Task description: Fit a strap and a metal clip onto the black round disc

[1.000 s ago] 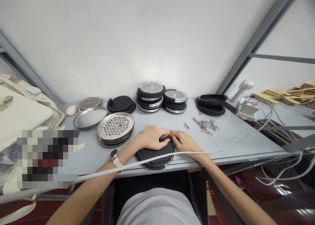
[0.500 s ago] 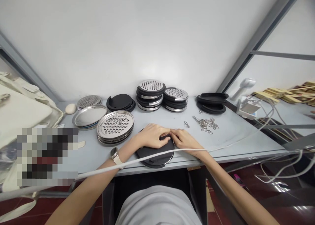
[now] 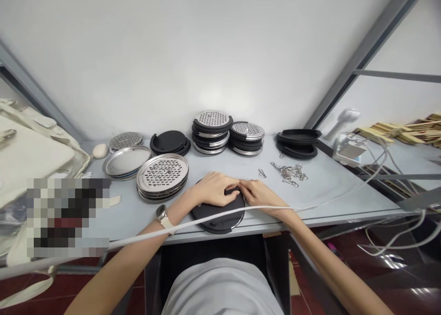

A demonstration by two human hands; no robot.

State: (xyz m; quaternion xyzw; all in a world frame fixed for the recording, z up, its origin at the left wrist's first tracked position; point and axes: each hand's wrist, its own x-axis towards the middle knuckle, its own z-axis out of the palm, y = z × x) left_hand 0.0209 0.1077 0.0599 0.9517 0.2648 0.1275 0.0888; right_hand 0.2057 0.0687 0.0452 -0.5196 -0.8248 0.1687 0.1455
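Note:
A black round holder (image 3: 220,220) lies flat at the table's front edge, with a thin shiny rim showing on its right side. My left hand (image 3: 217,189) rests over its far part, thumb and fingers closed at the far right edge. Against those fingertips, my right hand (image 3: 255,193) pinches the same edge. Whatever small part may sit between the fingertips is hidden. Left of the holder stands a stack of round metal grater plates (image 3: 162,173). Loose metal clips (image 3: 291,173) lie in a pile to the right, with another clip (image 3: 262,173) closer to my hands.
Along the wall stand stacks of graters in black holders (image 3: 212,130), black holders (image 3: 168,142) and more black holders (image 3: 298,142). Smooth metal plates (image 3: 127,161) sit at left. A white cable (image 3: 193,223) crosses before my forearms. A cream bag (image 3: 31,145) hangs over the left side.
Both hands keep their hold at the holder's far right edge with hardly any movement. The view has shifted very slightly.

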